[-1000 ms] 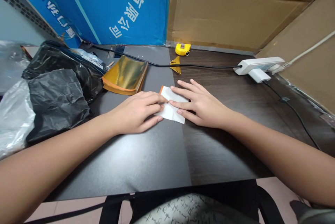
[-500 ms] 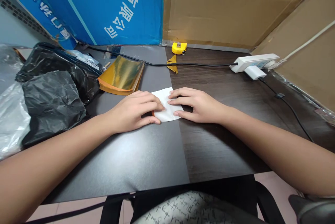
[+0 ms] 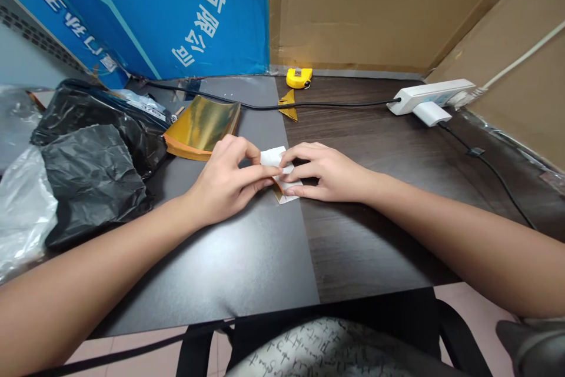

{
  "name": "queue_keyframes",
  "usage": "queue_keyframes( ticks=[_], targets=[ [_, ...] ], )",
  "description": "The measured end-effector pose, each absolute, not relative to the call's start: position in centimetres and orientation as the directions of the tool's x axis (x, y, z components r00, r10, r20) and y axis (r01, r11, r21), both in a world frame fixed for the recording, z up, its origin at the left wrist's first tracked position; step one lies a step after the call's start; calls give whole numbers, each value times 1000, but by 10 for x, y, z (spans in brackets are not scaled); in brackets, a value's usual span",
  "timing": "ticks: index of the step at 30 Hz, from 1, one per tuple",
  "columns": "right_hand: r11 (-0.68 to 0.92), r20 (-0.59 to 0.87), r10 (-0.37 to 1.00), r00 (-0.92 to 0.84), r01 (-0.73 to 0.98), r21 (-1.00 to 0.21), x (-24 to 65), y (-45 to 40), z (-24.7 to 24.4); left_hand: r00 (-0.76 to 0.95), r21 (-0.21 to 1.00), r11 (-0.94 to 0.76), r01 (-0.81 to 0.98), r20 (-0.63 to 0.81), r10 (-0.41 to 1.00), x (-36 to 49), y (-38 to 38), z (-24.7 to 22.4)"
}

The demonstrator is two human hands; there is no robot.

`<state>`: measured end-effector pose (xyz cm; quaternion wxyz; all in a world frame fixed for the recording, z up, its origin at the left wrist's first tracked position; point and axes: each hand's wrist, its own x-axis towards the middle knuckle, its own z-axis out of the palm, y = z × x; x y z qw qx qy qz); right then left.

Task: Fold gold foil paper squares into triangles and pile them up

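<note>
A small sheet of paper (image 3: 274, 156), white on the upper side with a gold-orange face at its lower left, lies on the desk between my hands. My left hand (image 3: 232, 177) pinches the folded lower-left part between thumb and forefinger. My right hand (image 3: 324, 174) rests its spread fingertips on the right side of the sheet, against the desk. Part of the paper is hidden under the fingers. Just behind my left hand is a stack of gold foil paper (image 3: 203, 124) with orange edges.
Crumpled black plastic bags (image 3: 95, 174) lie at the left. At the back are a yellow tape measure (image 3: 299, 77) and a folded gold paper piece (image 3: 288, 105). A black cable (image 3: 344, 104) runs to a white power strip (image 3: 435, 94). Cardboard (image 3: 353, 18) stands behind.
My left hand has gone from lying flat on the sheet's left side to pinching it, and that lower-left side is now turned inward. My right hand stays on the paper.
</note>
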<state>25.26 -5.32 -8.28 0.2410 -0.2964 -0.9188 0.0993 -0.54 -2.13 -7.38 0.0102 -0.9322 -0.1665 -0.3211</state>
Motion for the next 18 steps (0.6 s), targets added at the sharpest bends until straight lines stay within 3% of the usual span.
queue_keyframes(
  ticks=[8, 18],
  targets=[
    [822, 450, 569, -688, 489, -292, 251, -54, -90, 852, 103, -984, 148, 491, 179, -1, -24, -74],
    [836, 430, 544, -721, 418, -356, 263, -51, -89, 927, -8, -983, 184, 333, 171, -10, -23, -72]
  ],
)
